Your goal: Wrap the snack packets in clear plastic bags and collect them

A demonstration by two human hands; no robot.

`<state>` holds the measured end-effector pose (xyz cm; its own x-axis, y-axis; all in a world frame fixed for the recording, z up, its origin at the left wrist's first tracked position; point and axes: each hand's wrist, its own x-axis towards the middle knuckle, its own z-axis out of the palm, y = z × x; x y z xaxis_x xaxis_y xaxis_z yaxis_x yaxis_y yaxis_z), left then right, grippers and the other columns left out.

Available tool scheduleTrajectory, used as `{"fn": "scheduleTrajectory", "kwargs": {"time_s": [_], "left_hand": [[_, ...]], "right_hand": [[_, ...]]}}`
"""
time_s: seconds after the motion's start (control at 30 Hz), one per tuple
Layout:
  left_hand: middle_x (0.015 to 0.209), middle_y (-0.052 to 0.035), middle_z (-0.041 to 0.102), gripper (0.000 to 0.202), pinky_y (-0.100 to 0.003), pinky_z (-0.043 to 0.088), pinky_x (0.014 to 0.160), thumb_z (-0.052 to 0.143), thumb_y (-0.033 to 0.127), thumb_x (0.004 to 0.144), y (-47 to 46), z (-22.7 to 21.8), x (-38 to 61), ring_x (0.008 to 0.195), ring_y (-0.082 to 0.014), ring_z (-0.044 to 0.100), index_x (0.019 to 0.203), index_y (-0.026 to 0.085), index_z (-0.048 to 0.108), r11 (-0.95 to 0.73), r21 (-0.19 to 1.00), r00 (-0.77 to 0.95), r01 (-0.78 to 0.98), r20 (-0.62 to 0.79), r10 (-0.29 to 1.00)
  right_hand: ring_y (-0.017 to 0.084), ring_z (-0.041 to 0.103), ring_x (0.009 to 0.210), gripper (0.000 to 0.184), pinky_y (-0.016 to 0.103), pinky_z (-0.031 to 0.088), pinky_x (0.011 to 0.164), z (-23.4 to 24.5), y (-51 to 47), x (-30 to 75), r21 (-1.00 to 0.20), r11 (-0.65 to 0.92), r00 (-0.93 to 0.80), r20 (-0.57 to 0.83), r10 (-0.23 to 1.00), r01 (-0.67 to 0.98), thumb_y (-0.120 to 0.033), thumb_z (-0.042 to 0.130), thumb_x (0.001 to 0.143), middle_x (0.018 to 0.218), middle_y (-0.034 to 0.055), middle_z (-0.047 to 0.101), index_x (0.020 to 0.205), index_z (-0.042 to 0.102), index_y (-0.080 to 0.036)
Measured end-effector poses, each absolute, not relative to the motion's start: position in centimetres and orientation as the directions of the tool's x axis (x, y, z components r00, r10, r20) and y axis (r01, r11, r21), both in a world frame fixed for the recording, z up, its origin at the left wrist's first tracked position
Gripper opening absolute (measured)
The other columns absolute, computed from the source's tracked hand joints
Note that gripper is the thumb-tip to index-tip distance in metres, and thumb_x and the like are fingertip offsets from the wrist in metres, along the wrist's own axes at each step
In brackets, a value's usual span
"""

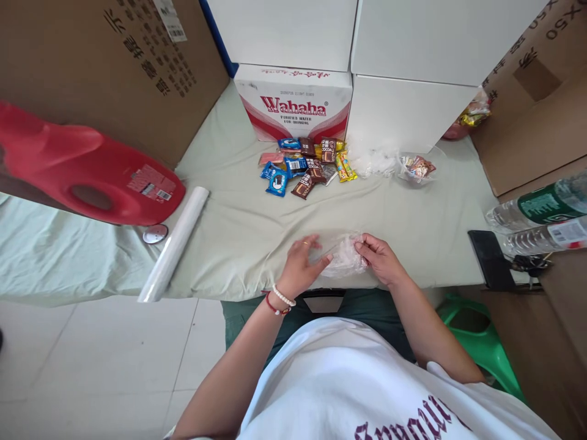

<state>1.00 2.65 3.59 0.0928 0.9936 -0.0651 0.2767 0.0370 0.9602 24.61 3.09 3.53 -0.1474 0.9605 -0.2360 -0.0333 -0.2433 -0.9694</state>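
Observation:
A clear plastic bag [345,258] lies crumpled on the pale green cloth [238,226] near the table's front edge. My left hand [302,264] pinches its left side, fingers closed on the film. My right hand [380,256] grips its right side with closed fingers. Beyond them lies a heap of small snack packets [305,166], blue, brown and yellow, in front of a Wahaha box [293,101].
A roll of clear film [174,243] lies at the left beside a red jug [87,168] and a small round lid [155,233]. More clear bags [376,162] and a filled bag [416,167] sit at the back right. Water bottles [541,220] and a black phone [490,260] are at the right.

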Motion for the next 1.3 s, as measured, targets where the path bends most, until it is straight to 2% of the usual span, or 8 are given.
{"fn": "scheduleTrajectory", "kwargs": {"time_s": [0.1, 0.3, 0.4, 0.5, 0.67, 0.9, 1.1, 1.3], "left_hand": [[0.068, 0.0015, 0.058, 0.033, -0.028, 0.043, 0.065, 0.068, 0.054, 0.086, 2.7, 3.1, 1.9, 0.067, -0.0155, 0.054, 0.084, 0.021, 0.067, 0.188, 0.968, 0.152, 0.164, -0.213, 0.965], [0.063, 0.0061, 0.045, 0.033, -0.026, 0.031, 0.057, 0.066, 0.056, 0.088, 1.7, 2.6, 3.4, 0.057, -0.0121, 0.037, 0.086, 0.023, 0.061, 0.191, 0.98, 0.03, 0.061, -0.193, 0.981], [0.061, 0.0068, 0.041, 0.036, -0.026, 0.031, 0.056, 0.064, 0.059, 0.09, 1.4, 2.5, 3.1, 0.056, -0.0118, 0.034, 0.085, 0.023, 0.061, 0.198, 0.978, 0.037, 0.071, -0.201, 0.979], [0.061, 0.0071, 0.039, 0.039, -0.026, 0.031, 0.055, 0.061, 0.061, 0.091, 1.5, 2.1, 2.0, 0.055, -0.0114, 0.034, 0.083, 0.023, 0.058, 0.237, 0.97, -0.071, 0.05, -0.234, 0.97], [0.066, 0.0046, 0.049, 0.041, -0.024, 0.038, 0.061, 0.062, 0.06, 0.09, 1.8, 1.3, 0.7, 0.062, -0.0118, 0.044, 0.078, 0.022, 0.057, 0.222, 0.975, -0.129, 0.014, -0.218, 0.967], [0.064, 0.0049, 0.048, 0.039, -0.025, 0.035, 0.06, 0.061, 0.058, 0.092, 1.8, 1.8, 1.7, 0.06, -0.0113, 0.041, 0.081, 0.021, 0.061, 0.163, 0.986, -0.188, 0.041, -0.153, 0.97], [0.066, 0.0035, 0.056, 0.038, -0.025, 0.041, 0.064, 0.055, 0.057, 0.096, 0.4, 2.4, 4.7, 0.062, -0.0121, 0.05, 0.086, 0.021, 0.065, 0.02, 0.986, -0.115, 0.163, -0.001, 0.993], [0.052, 0.0071, 0.051, 0.035, -0.024, 0.038, 0.051, 0.05, 0.055, 0.098, 1.0, 2.1, 3.4, 0.047, -0.0122, 0.048, 0.088, 0.023, 0.059, 0.186, 0.977, -0.34, 0.104, -0.141, 0.93]], "right_hand": [[0.015, 0.05, 0.065, 0.038, 0.029, 0.044, 0.063, 3.3, 3.1, 24.2, -0.984, -0.17, -0.03, -0.169, 0.985, -0.052, -0.062, 0.072, 0.086, 0.076, -0.0019, 0.059, 0.097, 0.07, -0.026], [0.024, 0.062, 0.101, 0.048, 0.036, 0.052, 0.084, 2.9, 2.3, 22.0, -0.973, 0.016, 0.065, 0.031, 0.997, 0.229, -0.056, 0.079, 0.079, 0.114, 0.0068, 0.068, 0.116, 0.067, -0.029], [0.021, 0.06, 0.083, 0.036, 0.034, 0.05, 0.074, 2.4, 2.8, 21.4, -0.973, -0.066, 0.099, -0.045, 0.994, 0.219, -0.055, 0.076, 0.078, 0.092, 0.0031, 0.068, 0.099, 0.069, -0.027], [0.014, 0.049, 0.064, 0.034, 0.028, 0.043, 0.059, 2.7, 3.9, 22.5, -0.983, -0.171, 0.192, -0.18, 0.965, -0.063, -0.056, 0.076, 0.077, 0.073, -0.002, 0.057, 0.082, 0.065, -0.025], [0.008, 0.042, 0.059, 0.043, 0.02, 0.032, 0.047, 3.6, 5.0, 25.4, -0.877, -0.296, 0.131, -0.367, 0.921, -0.378, -0.047, 0.094, 0.059, 0.077, -0.0033, 0.057, 0.082, 0.066, -0.023], [0.009, 0.044, 0.058, 0.041, 0.022, 0.038, 0.049, 3.1, 3.8, 26.1, -0.977, -0.167, 0.445, -0.209, 0.871, -0.132, -0.052, 0.085, 0.07, 0.072, -0.0052, 0.052, 0.088, 0.061, -0.025], [0.017, 0.059, 0.07, 0.055, 0.028, 0.046, 0.056, 3.9, 1.7, 19.8, -0.914, -0.397, -0.1, -0.389, 0.916, -0.08, -0.077, 0.07, 0.077, 0.08, 0.0023, 0.065, 0.089, 0.065, -0.024], [0.014, 0.052, 0.066, 0.049, 0.028, 0.044, 0.061, 3.4, 2.9, 18.4, -0.924, -0.354, -0.072, -0.347, 0.935, -0.147, -0.066, 0.082, 0.069, 0.075, -0.0003, 0.065, 0.085, 0.067, -0.022]]}}
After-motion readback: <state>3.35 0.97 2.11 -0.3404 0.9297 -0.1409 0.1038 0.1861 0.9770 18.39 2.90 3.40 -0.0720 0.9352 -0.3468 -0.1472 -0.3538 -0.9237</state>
